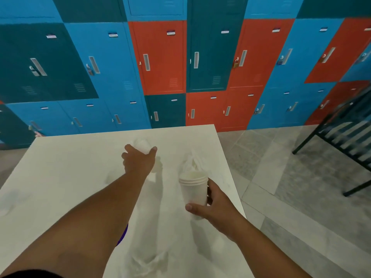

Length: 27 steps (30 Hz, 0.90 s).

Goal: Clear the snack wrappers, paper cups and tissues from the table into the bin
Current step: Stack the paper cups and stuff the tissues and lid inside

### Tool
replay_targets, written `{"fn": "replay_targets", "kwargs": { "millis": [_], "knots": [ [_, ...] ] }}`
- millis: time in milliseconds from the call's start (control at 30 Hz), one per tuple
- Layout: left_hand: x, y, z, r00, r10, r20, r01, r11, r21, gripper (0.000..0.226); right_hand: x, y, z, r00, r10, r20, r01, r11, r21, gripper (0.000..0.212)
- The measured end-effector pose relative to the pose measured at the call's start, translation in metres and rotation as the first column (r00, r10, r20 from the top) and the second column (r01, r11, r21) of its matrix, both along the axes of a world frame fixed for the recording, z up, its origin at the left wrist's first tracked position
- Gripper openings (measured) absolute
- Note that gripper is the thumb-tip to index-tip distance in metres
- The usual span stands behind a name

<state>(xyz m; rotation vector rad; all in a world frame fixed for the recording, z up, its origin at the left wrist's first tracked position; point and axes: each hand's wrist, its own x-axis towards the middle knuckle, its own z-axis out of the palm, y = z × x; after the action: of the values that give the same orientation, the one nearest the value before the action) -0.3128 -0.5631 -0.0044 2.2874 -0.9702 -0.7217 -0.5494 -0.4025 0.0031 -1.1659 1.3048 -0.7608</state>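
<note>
Toward the far middle of the counter (60, 167), the left hand (138, 159) curled round a lone paper cup (143, 145) lying ahead of it, while the nearer right hand (215, 207) gripped the upright cup stack (193, 187).

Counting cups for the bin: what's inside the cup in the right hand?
More paper cups: the stack of cups in the right hand shows about three nested rims. The innermost cup's bottom is hidden.
</note>
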Motion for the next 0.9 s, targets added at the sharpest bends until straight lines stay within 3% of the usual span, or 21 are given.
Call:
{"fn": "replay_targets", "kwargs": {
  "millis": [133,333,467,667,900],
  "knots": [
    [-0.007,-0.016,-0.008,1.000,0.025,-0.017,-0.024,0.999,0.036,0.101,0.001,-0.009,-0.004,1.000,0.007,-0.002,-0.007,1.000,0.014,0.090],
    [-0.015,-0.012,-0.005,0.998,-0.034,-0.044,0.035,0.999,0.012,0.094,-0.003,-0.012,-0.008,1.000,-0.007,-0.026,0.008,1.000,0.012,0.095],
    [-0.022,0.010,0.002,0.975,-0.036,-0.218,0.035,0.999,-0.010,0.097,-0.005,-0.013,-0.009,0.999,-0.029,-0.018,0.030,0.999,0.040,0.094],
    [-0.012,0.047,0.031,0.780,-0.129,-0.612,0.077,0.991,-0.110,0.101,0.002,-0.008,-0.004,1.000,-0.026,0.001,0.026,0.998,0.063,0.090],
    [-0.002,0.091,0.078,0.614,-0.351,-0.707,0.169,0.933,-0.317,0.078,0.022,0.008,0.013,0.999,0.035,0.008,-0.035,0.999,0.023,0.087]
  ]
}}
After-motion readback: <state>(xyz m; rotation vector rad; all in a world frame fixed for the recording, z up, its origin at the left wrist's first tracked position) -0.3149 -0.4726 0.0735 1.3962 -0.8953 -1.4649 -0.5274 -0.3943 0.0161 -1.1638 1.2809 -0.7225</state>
